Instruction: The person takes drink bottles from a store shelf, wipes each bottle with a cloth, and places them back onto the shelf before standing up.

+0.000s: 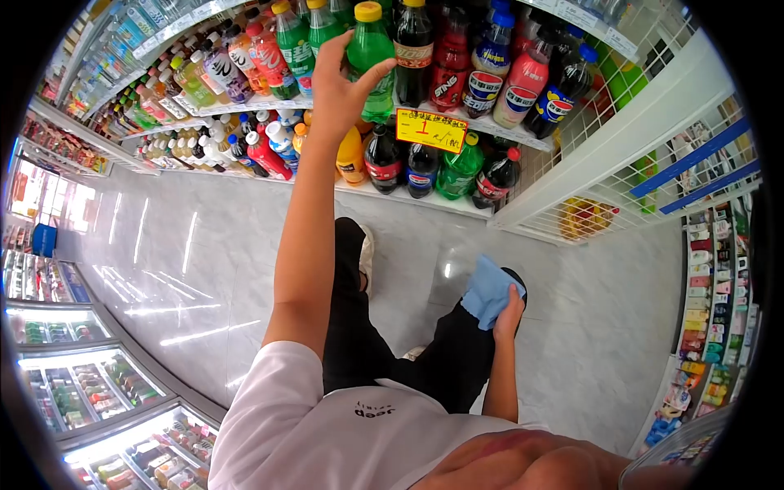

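Observation:
My left hand (339, 86) reaches up to the upper shelf, fingers and thumb around a green bottle (371, 49) with a yellow cap. The bottle is upright among the front row, its base near the shelf edge beside a yellow price sign (431, 131). To its right is a dark bottle (414, 53) with a brown label; other green bottles are to its left. Down by my right knee, my right hand (510, 317) is closed on a crumpled light blue cloth (487, 294).
A lower shelf (318, 181) holds large bottles. White wire mesh panels (645, 155) stand to the right of the shelves. Glass-topped freezers (90, 392) line the lower left, and a packed product rack (702, 310) stands at far right. Grey tiled floor (196, 269) lies below.

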A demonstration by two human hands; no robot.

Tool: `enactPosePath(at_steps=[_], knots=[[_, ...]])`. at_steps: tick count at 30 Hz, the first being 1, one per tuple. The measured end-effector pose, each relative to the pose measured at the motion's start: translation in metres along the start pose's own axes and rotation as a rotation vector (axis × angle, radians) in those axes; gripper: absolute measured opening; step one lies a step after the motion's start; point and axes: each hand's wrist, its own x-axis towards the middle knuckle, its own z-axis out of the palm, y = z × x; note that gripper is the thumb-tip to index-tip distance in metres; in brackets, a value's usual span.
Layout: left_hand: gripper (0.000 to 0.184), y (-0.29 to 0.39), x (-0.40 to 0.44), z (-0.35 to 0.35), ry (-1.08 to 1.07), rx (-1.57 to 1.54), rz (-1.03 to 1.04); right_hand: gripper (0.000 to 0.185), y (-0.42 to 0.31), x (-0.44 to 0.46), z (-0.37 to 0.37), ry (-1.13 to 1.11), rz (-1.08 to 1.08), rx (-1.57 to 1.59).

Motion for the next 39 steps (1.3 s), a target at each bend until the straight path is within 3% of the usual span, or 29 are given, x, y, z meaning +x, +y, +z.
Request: enactPosePath(at_steps=[4, 7, 10, 24, 33, 39], knots=[[0.056, 0.005, 0.006, -0.006, -0.014, 0.268, 0.060, 0.044, -0.006, 0.000, 0.001, 0.080, 0.033, 0.231], [0.051, -0.005, 0.016, -0.008, 0.059, 0.526, 0.375, 0.046, 0.002, 0.007, -0.005, 0.092, 0.051, 0.312], [0.073, -0.003, 0.018, -0.012, -0.003, 0.434, 0.111, 0.046, -0.002, 0.004, -0.004, 0.085, 0.054, 0.310], [0.067, -0.007, 0.026, -0.009, 0.105, 0.597, 0.136, 0.049, -0.004, -0.005, -0.010, 0.078, 0.025, 0.322], [0.063, -0.007, 0.026, -0.010, -0.011, 0.528, 0.077, 0.050, -0.004, -0.005, -0.007, 0.087, 0.032, 0.312], [0.066, -0.007, 0.026, -0.003, 0.032, 0.575, 0.059, 0.050, -0.003, -0.004, -0.007, 0.098, 0.045, 0.312]])
